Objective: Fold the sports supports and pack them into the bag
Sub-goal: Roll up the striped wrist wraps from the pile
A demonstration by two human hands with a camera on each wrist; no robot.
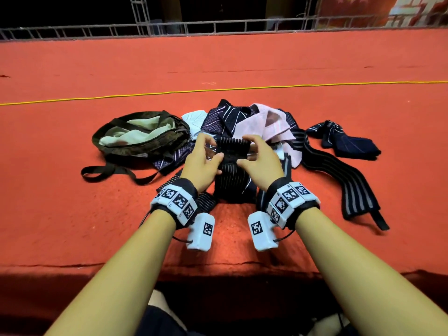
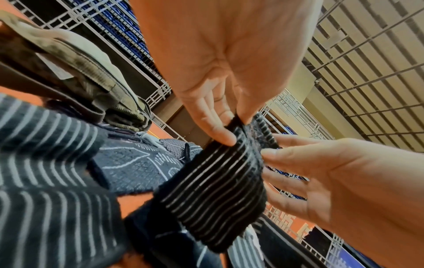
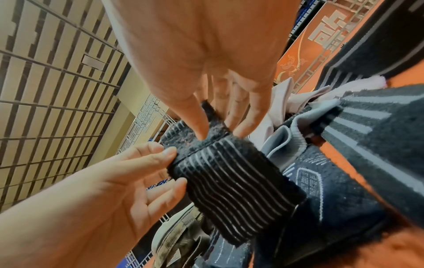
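Observation:
A black support band with thin grey stripes (image 1: 231, 170) hangs upright between my hands over the red carpet. My left hand (image 1: 211, 151) pinches its top left edge. My right hand (image 1: 244, 151) pinches the top right, at the fuzzy fastening end. The left wrist view shows my left hand (image 2: 236, 127) holding the band (image 2: 218, 181) between thumb and fingers. In the right wrist view my right hand (image 3: 215, 130) nips the band (image 3: 229, 181) the same way. The olive bag (image 1: 140, 134) lies open to the left, its pale lining showing.
A heap of dark patterned, pink and white supports (image 1: 242, 117) lies behind my hands. A long striped wrap (image 1: 339, 180) and folded navy supports (image 1: 351, 144) lie to the right. A yellow cord (image 1: 218, 89) crosses the carpet. A metal railing (image 1: 218, 27) runs along the back.

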